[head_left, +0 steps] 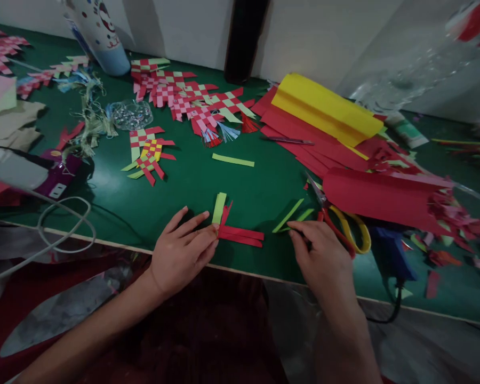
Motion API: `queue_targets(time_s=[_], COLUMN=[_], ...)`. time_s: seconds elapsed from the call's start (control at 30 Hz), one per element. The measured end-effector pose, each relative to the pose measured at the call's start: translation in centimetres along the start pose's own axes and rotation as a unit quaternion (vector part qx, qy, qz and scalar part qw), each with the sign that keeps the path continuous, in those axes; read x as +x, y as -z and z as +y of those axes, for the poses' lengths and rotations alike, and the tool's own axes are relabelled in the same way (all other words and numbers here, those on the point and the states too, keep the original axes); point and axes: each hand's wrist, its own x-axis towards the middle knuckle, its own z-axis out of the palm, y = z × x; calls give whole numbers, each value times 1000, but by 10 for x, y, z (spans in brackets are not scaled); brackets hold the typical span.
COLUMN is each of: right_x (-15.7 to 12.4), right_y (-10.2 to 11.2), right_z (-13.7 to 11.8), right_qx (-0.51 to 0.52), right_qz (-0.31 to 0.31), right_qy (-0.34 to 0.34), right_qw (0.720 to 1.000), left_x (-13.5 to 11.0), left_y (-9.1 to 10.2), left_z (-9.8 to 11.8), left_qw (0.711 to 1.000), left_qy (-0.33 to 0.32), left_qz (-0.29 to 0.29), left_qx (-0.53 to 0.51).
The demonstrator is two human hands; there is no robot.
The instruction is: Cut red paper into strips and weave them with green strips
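Observation:
Near the table's front edge, my left hand (184, 245) pinches a small bundle of crossed paper strips: a green strip (220, 208) points away from me and red strips (244, 234) point right. Its thumb and fingertips hide the crossing. To the right, my right hand (322, 250) has thumb and forefinger closed on a folded green paper strip (290, 216), whose ends stick out to the left and up. Orange-and-yellow scissors (346, 229) lie just beyond that hand. A loose green strip (232, 160) rests alone on the table beyond both hands.
Woven paper fish (180, 90) lie at the back, with more woven pieces (148, 154) at left. A clear dish of small beads (132, 113) and a bottle (104, 42) stand nearby. Red paper (384, 194), yellow paper (326, 109) and a blue tool with a cord (396, 256) are at right.

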Motion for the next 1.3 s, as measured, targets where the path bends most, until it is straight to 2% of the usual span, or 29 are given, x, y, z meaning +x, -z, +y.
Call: queue_targets(time_s=[0.17,0.33,0.5,0.67,0.93,1.3], right_x=[1,3,13,21,27,26], right_y=[1,6,10,9,2,0], right_z=[-6,-27,-48,-58,-63,-63], right_qx=[30,28,-61,-71,-59,-51], right_qz=[0,-21,-96,-147,-147,-122], right_qy=[18,100,205,262,275,295], right_qw=[999,994,972,951,948,946], left_x=[-2,-4,-4,-6,-6,-6], left_y=[-1,-1,0,0,1,0], left_z=[-2,-4,-6,-9,-9,-12], left_qw=[1000,1000,1000,999,999,999], left_qy=[-6,-12,8,9,24,29], left_qz=[9,-6,-19,-29,-22,-44], left_qx=[18,24,12,18,10,4])
